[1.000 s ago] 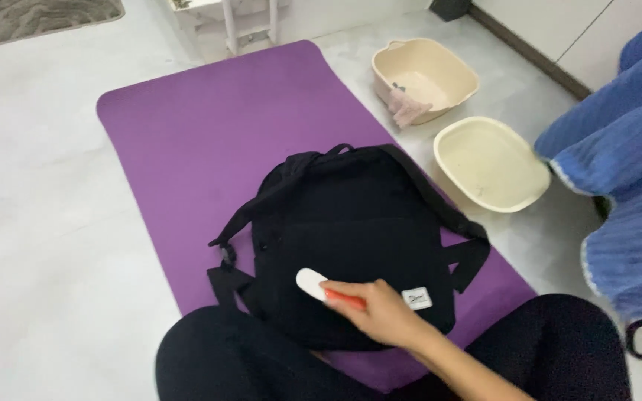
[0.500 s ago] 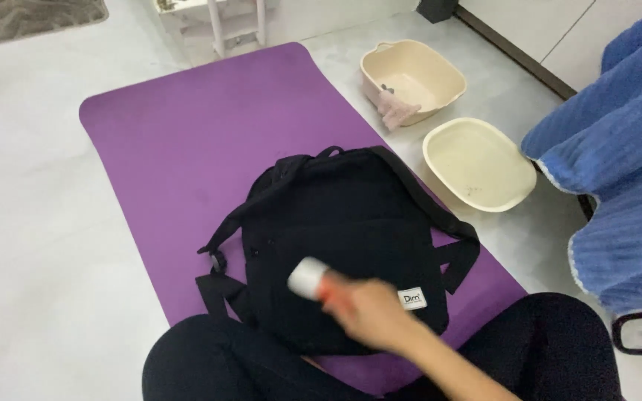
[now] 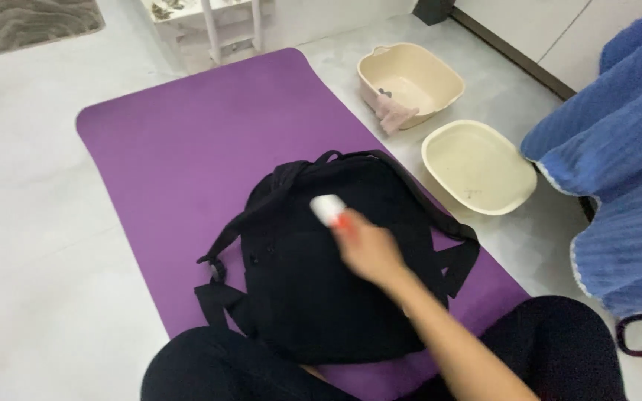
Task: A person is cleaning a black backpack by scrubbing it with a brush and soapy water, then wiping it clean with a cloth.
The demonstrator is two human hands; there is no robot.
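Head view, looking down past my knees: my right hand [image 3: 369, 249] is closed around the red handle of a lint roller [image 3: 328, 209], whose white head rests on a black backpack [image 3: 336, 260]. My grip is blurred, so I cannot make out the fingers one by one. My left hand is out of the frame.

The roller points away from me toward about 11 o'clock, its long axis running in line with my forearm, which enters from 5 o'clock. The white head sits just beyond my hand, on the upper middle of the bag.

The backpack lies flat on a purple mat [image 3: 180, 141], its long axis running from my lap toward 12 o'clock, top handle at the far end and straps trailing off at 9 o'clock and 3 o'clock. Most of the bag's near half lies between the roller and my lap, under my arm.

Off the mat at 1 o'clock stand two cream basins [image 3: 477, 167], the farther one holding a pink cloth [image 3: 395, 115]. A blue blanket [image 3: 618, 178] hangs at 3 o'clock.
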